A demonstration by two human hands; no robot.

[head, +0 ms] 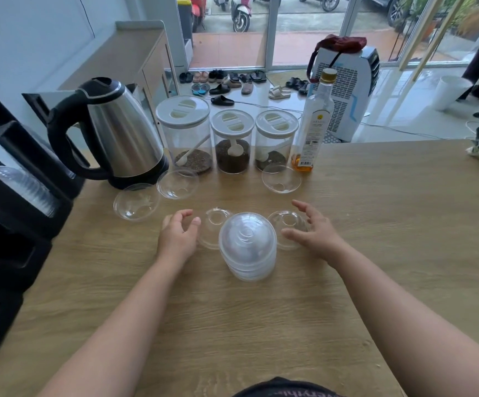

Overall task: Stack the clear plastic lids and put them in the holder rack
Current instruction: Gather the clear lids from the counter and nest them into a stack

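stack (247,247) of domed lids mid-table, partly built | five loose lids left: two flank it, three further back | holder rack (17,202) at left already holds some | left hand (178,234), right hand (315,230) fingers relaxed, grasping nothing

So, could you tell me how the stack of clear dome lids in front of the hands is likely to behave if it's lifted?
The stack of lids is thin clear plastic, so it is probably very light and a firm squeeze may flex it. The nested layers look smooth, so upper lids might slide off if it tilts. It already leans slightly on the table, so gripping it low seems safer.
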